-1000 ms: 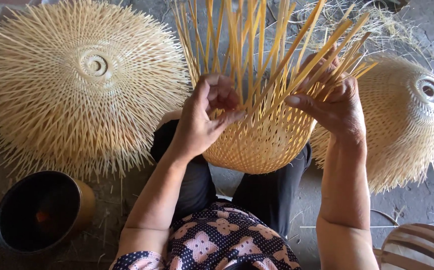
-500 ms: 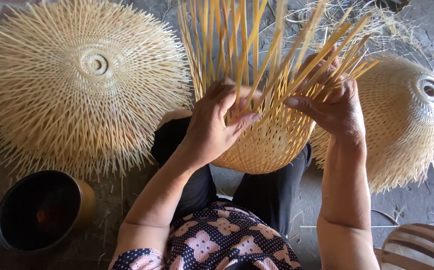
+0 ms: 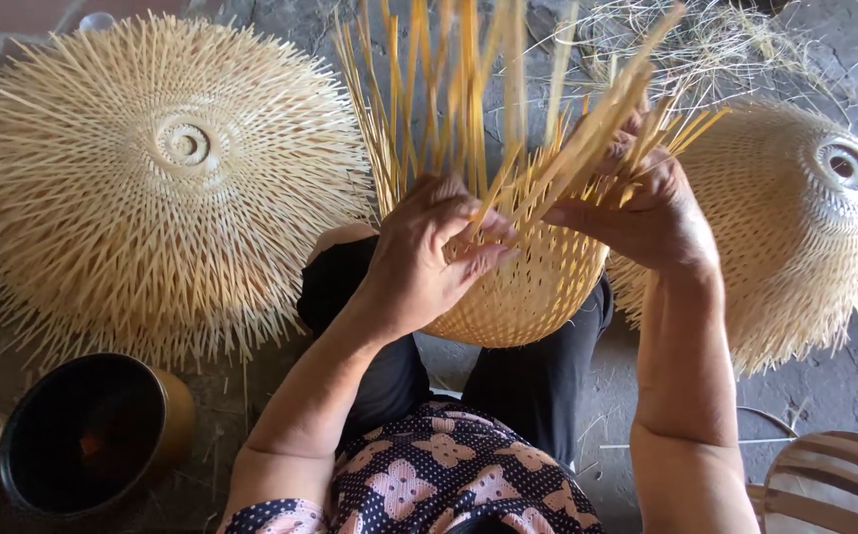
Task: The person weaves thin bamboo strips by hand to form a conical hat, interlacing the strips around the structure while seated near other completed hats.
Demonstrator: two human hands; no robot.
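A half-woven bamboo basket point(image 3: 518, 297) rests on my lap, its long loose strips point(image 3: 469, 109) fanning up and away from me. My left hand point(image 3: 429, 252) pinches a few of those strips at the woven rim, thumb and fingers closed on them. My right hand point(image 3: 646, 213) grips a slanted bundle of strips on the basket's right side. The two hands are close together, almost touching over the rim.
A wide finished bamboo dome point(image 3: 152, 178) lies on the ground at left. Another woven dome point(image 3: 795, 218) lies at right. A dark bowl point(image 3: 88, 435) stands at lower left. Curved slats point(image 3: 834, 485) show at lower right. Loose fibre scraps point(image 3: 726, 40) lie at the back.
My left hand has shifted right along the rim, closer to my right hand, closing on strips there. The loose strips have swayed a little. My right hand keeps its hold.
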